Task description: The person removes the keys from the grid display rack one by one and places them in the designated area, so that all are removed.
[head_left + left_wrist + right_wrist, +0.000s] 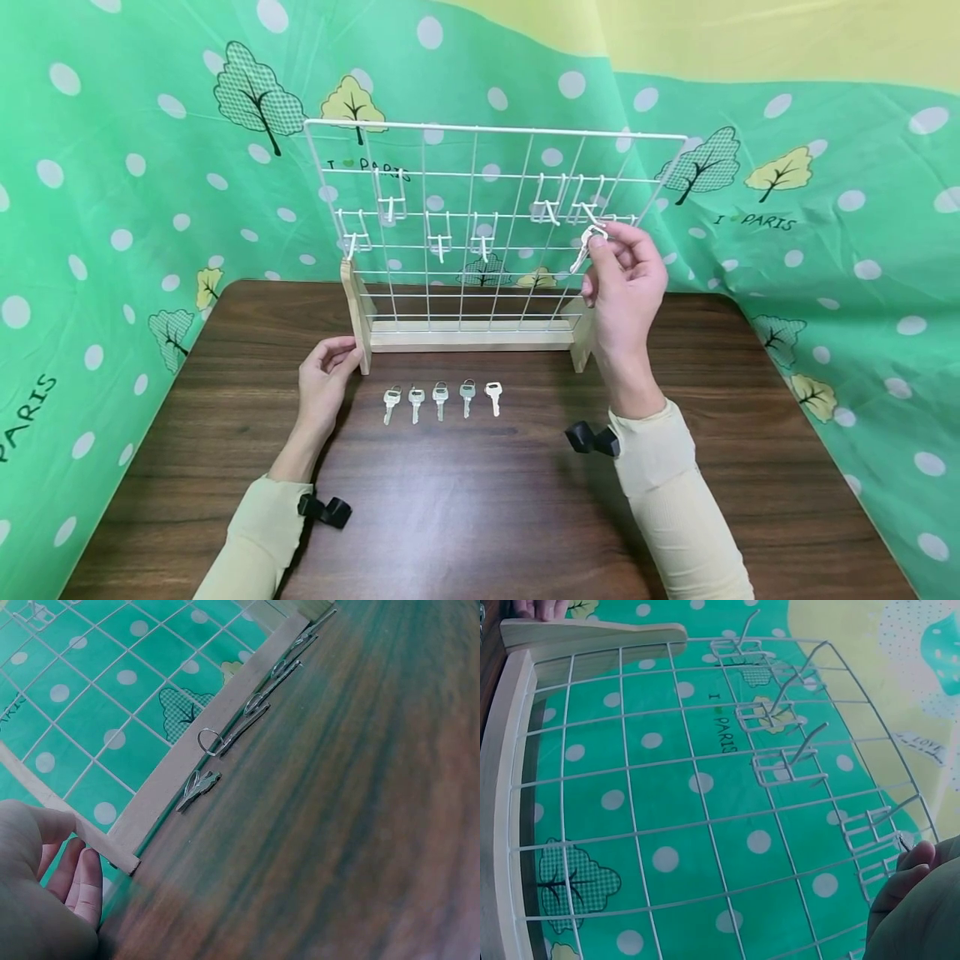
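A white wire grid rack (495, 130) stands upright in a wooden base (472, 340), with several white hooks (440, 245) hung across it. My right hand (626, 283) pinches a silver key (587, 244) between thumb and fingers, right by the rightmost hook (585, 208). In the right wrist view the right hand (911, 896) hides most of that key. My left hand (326, 379) grips the lower end of the left wooden upright (355, 308). The left wrist view has its thumb and fingers (88, 889) on either side of the wood.
Several silver keys (440, 404), most with small rings, lie in a row on the dark wooden table (465, 517) in front of the base. Green patterned cloth (150, 108) hangs behind and beside the table. A black camera mount is on each wrist.
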A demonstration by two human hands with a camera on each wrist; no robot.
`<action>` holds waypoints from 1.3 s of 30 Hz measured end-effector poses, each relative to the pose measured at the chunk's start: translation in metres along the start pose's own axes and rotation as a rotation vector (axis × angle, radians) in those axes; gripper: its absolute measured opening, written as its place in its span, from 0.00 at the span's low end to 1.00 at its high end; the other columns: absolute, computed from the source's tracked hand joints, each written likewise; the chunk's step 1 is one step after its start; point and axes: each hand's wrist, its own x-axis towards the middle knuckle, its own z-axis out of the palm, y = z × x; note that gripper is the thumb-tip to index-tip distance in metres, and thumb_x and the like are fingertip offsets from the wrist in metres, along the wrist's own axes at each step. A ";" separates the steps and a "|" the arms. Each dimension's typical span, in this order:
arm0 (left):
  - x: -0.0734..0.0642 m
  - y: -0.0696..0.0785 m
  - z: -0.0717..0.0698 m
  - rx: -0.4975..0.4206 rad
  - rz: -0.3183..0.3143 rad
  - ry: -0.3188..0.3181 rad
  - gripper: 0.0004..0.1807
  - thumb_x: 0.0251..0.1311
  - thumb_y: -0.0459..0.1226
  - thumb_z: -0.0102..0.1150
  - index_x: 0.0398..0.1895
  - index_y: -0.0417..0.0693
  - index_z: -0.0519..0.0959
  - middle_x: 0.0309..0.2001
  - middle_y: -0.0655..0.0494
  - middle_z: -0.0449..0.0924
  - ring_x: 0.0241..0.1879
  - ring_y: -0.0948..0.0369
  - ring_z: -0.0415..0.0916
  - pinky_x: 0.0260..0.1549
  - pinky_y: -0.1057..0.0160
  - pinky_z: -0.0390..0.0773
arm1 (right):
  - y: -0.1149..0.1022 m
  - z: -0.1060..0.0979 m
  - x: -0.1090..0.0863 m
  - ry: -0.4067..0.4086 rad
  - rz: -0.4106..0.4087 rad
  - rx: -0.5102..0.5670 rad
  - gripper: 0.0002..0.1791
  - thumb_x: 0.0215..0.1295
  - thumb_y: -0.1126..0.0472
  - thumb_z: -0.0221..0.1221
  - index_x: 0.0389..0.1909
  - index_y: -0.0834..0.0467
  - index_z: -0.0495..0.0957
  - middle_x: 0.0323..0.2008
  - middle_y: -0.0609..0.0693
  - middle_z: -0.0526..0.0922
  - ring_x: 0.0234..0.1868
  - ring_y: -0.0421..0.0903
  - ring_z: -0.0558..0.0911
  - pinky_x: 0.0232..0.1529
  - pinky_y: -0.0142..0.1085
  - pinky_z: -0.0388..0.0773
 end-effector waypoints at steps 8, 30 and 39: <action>0.000 -0.001 0.000 0.011 0.001 -0.002 0.11 0.72 0.20 0.65 0.54 0.20 0.79 0.39 0.68 0.86 0.42 0.70 0.84 0.45 0.76 0.83 | -0.001 -0.002 0.000 0.008 -0.008 -0.001 0.10 0.75 0.74 0.63 0.45 0.57 0.88 0.28 0.50 0.82 0.13 0.37 0.70 0.15 0.25 0.65; 0.000 -0.001 0.000 0.004 -0.001 -0.001 0.13 0.71 0.20 0.66 0.55 0.19 0.79 0.41 0.67 0.86 0.44 0.67 0.84 0.47 0.76 0.83 | 0.009 -0.011 -0.018 -0.031 0.024 -0.011 0.10 0.74 0.75 0.63 0.40 0.59 0.89 0.27 0.47 0.84 0.13 0.36 0.69 0.16 0.25 0.67; 0.000 -0.002 -0.001 0.001 0.002 -0.002 0.13 0.72 0.21 0.65 0.54 0.19 0.79 0.41 0.67 0.86 0.45 0.66 0.83 0.47 0.76 0.83 | 0.021 -0.021 -0.030 -0.047 0.082 -0.043 0.08 0.75 0.75 0.64 0.38 0.62 0.89 0.25 0.48 0.86 0.13 0.37 0.70 0.16 0.25 0.67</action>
